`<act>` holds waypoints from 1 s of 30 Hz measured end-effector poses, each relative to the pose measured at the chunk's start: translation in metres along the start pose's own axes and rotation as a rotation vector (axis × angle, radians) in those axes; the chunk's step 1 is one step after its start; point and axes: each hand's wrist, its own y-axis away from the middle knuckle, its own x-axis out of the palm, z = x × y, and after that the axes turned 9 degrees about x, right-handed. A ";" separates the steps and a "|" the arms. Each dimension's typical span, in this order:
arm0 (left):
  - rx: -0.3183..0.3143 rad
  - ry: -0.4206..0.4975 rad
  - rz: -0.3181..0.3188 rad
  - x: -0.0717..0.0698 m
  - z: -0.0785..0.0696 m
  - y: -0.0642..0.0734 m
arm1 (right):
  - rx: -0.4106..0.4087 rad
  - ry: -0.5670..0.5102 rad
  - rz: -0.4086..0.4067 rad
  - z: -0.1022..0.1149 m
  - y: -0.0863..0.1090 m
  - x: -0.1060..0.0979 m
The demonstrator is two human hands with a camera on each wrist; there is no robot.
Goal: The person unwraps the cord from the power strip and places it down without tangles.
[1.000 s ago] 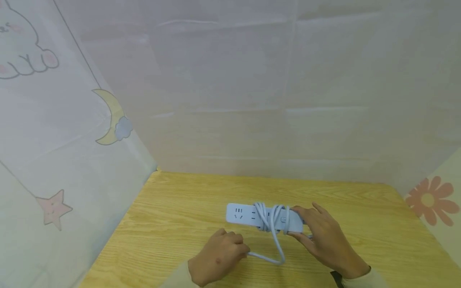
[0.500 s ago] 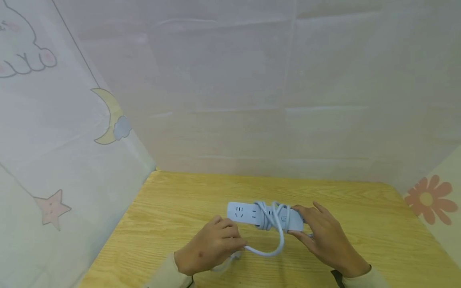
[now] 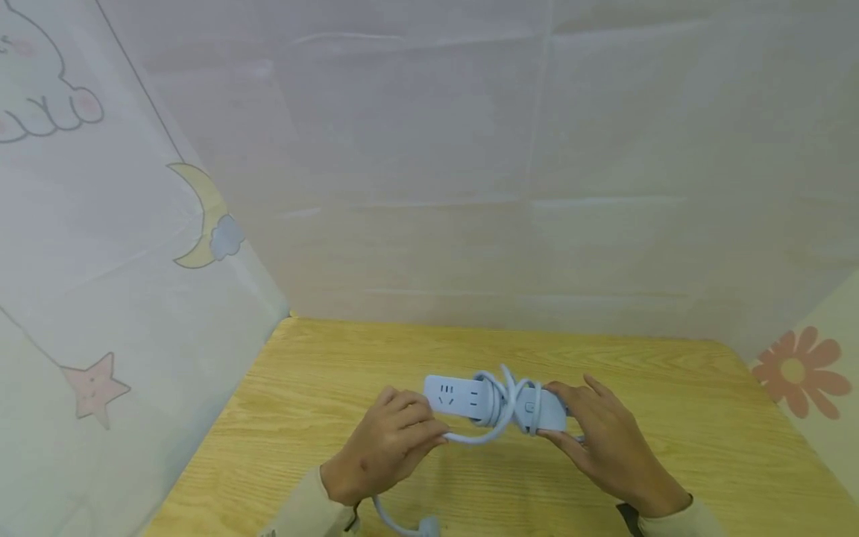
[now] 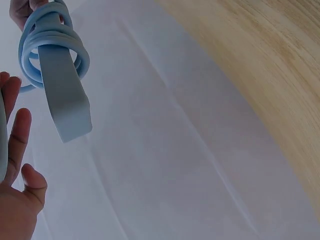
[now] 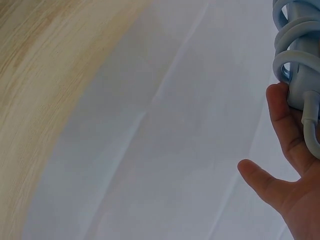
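Observation:
A white power strip (image 3: 456, 397), its cord (image 3: 493, 406) wound several times around the middle and switch end, is held over the table. My right hand (image 3: 614, 447) grips the strip's right end between thumb and fingers. Just below the left end, my left hand (image 3: 385, 447) pinches the cord's free length, which arcs from the windings. The cord's tail hangs below that hand, with the plug (image 3: 428, 526) at the bottom frame edge. In the left wrist view the strip's side (image 4: 65, 95) juts out past the loops. The right wrist view shows the cord's root (image 5: 310, 102) beside my fingers.
The wood-grain table (image 3: 322, 365) lies beneath both hands. A pale sheet wall (image 3: 416, 186) rises behind it. Side sheets carry printed figures: a moon (image 3: 208, 205) and a star (image 3: 99, 388) at left, a flower (image 3: 801, 371) at right.
My left hand has moved up and slightly left with the cord, nearer the strip's left end. The cord's arc has risen, and the plug end now shows below. My right hand stays put.

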 end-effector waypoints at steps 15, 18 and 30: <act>-0.127 -0.075 -0.039 -0.001 0.007 0.001 | -0.029 -0.018 -0.021 -0.001 0.002 0.000; -0.153 -0.073 -0.061 -0.001 0.008 0.002 | -0.038 -0.024 -0.032 -0.001 0.001 0.000; -0.253 -0.090 -0.065 0.002 0.012 0.007 | -0.035 -0.021 -0.021 -0.002 0.002 -0.001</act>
